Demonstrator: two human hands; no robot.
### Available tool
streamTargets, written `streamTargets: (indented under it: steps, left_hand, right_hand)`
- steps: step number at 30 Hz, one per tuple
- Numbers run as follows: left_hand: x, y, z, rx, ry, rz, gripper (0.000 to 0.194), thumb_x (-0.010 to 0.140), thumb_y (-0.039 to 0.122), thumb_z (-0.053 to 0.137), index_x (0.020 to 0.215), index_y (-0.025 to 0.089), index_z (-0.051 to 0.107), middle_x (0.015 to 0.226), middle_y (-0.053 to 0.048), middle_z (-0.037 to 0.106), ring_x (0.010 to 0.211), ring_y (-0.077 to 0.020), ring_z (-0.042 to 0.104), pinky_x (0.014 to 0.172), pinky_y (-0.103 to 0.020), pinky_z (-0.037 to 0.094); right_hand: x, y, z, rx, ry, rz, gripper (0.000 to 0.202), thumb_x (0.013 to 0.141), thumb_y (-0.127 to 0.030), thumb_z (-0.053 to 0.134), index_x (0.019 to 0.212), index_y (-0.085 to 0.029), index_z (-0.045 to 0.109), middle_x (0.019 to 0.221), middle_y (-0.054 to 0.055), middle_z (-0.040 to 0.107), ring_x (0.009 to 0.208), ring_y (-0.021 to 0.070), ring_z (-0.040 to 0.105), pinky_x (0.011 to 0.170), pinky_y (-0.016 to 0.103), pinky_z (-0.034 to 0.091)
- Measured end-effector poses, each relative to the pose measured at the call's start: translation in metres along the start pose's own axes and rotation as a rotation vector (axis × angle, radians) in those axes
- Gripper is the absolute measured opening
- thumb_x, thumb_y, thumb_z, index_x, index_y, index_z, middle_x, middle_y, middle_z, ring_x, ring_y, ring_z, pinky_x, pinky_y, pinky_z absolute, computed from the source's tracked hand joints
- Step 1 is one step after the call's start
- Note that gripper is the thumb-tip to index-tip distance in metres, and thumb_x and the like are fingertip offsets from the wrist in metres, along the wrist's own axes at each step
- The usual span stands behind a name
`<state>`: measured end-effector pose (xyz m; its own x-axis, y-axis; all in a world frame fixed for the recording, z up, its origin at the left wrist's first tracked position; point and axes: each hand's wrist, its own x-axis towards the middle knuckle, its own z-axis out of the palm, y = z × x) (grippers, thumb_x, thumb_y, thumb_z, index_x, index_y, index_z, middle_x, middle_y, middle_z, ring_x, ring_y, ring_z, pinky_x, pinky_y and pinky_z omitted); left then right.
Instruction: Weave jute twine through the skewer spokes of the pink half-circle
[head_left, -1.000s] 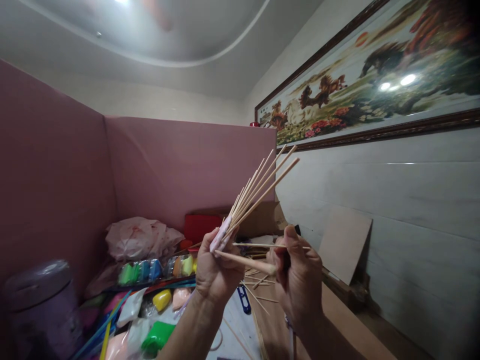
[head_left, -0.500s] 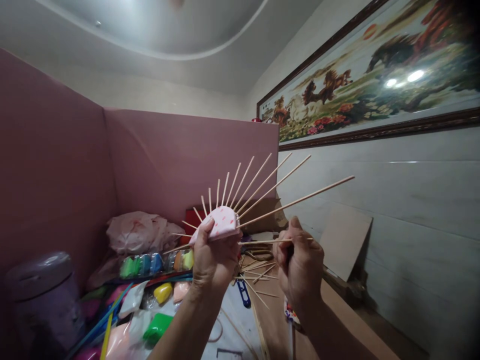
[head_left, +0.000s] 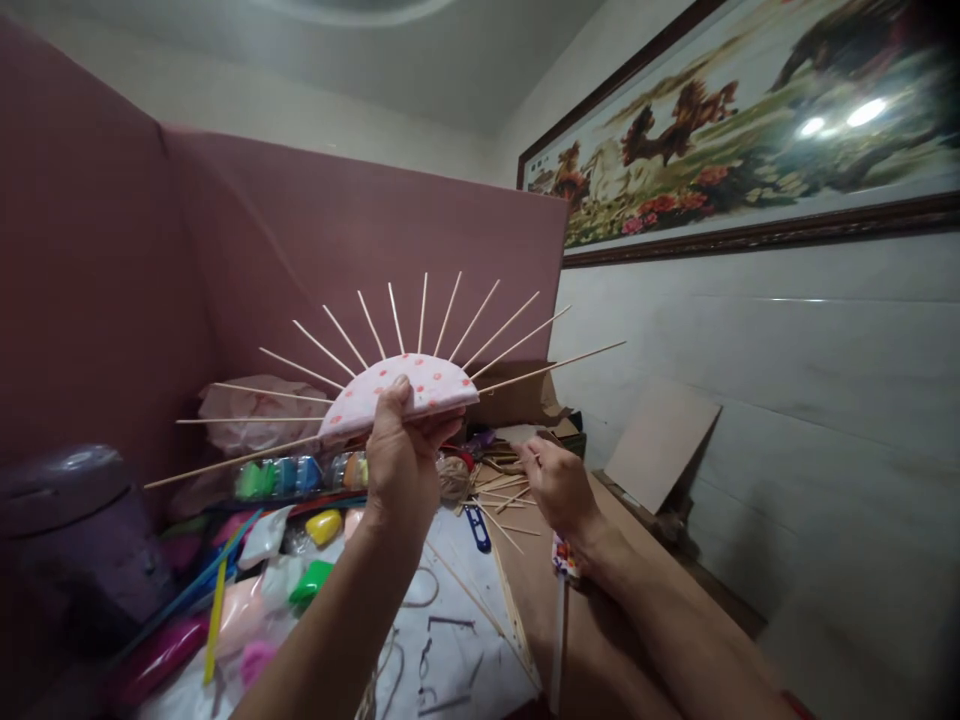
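Note:
My left hand (head_left: 405, 455) grips a half-round pink piece with red dots (head_left: 439, 385) by its lower edge, thumb on the front face. Several thin wooden sticks (head_left: 472, 318) fan out from its curved edge, and longer ones extend to the left and right. To the right and lower is my right hand (head_left: 559, 480), closed, its fingertips pinched near the loose sticks (head_left: 506, 495) on the table; what lies between them is too small to make out.
Bags of coloured clay (head_left: 311, 580) and a yellow strip (head_left: 215, 625) cover the left side, beside a lidded container (head_left: 75, 560). A blue cutter (head_left: 477, 528) lies mid-table near white paper with black marks (head_left: 450, 640). A board (head_left: 664, 445) leans at the wall.
The dotted piece has turned so its flat face shows more fully. My right hand has moved down and left, and the stick it held is no longer seen there. The view has tilted downward.

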<state>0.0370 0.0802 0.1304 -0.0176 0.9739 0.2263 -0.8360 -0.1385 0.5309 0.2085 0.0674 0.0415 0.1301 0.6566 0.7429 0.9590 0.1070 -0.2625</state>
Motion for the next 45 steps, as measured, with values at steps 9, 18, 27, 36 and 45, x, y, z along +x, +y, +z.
streamTargets:
  steps: [9,18,27,36,45]
  left_hand:
    - [-0.001,-0.002,-0.001,0.085,-0.010,-0.231,0.022,0.071,0.026,0.053,0.086,0.010,0.060,0.056,-0.005,0.067,0.046,-0.0162,0.062,0.044,-0.022,0.048]
    - [-0.008,-0.015,0.001,0.102,0.005,-0.192,0.022,0.069,0.029,0.058,0.083,0.011,0.058,0.054,-0.002,0.063,0.043,-0.0146,0.059,0.042,-0.022,0.046]
    - [-0.022,-0.074,-0.011,0.095,-0.032,-0.222,0.033,0.064,0.038,0.068,0.083,0.012,0.059,0.071,-0.002,0.062,0.061,-0.0115,0.058,0.055,-0.021,0.047]
    - [-0.034,-0.109,-0.029,0.243,-0.183,-0.317,0.045,0.059,0.047,0.070,0.082,0.009,0.061,0.073,-0.007,0.065,0.064,-0.0166,0.060,0.049,-0.023,0.043]
    - [-0.034,-0.101,-0.024,0.270,-0.301,-0.045,0.029,0.066,0.030,0.071,0.089,0.013,0.067,0.086,-0.006,0.069,0.079,-0.0174,0.062,0.077,-0.029,0.046]
  right_hand:
    - [-0.042,-0.025,0.036,-0.454,-0.371,-0.052,0.019,0.082,-0.004,0.039,0.081,-0.011,0.057,0.077,0.015,0.062,0.074,0.0226,0.059,0.056,0.029,0.041]
    - [-0.044,-0.012,0.024,-0.370,-0.290,-0.089,0.027,0.076,0.000,0.042,0.091,-0.013,0.060,0.085,0.015,0.064,0.077,0.0231,0.058,0.057,0.030,0.040]
    - [-0.046,-0.027,0.008,1.294,0.008,0.301,0.029,0.080,-0.045,0.055,0.089,-0.018,0.058,0.068,-0.002,0.055,0.049,0.0081,0.044,0.038,0.018,0.031]
    - [-0.036,-0.023,0.001,1.723,0.196,0.537,0.032,0.069,-0.046,0.068,0.075,-0.016,0.058,0.057,-0.005,0.052,0.043,0.0057,0.042,0.036,0.016,0.032]
    - [-0.031,-0.016,-0.003,1.862,0.269,0.702,0.023,0.072,-0.036,0.067,0.080,-0.017,0.058,0.060,-0.006,0.055,0.046,0.0057,0.047,0.039,0.015,0.039]
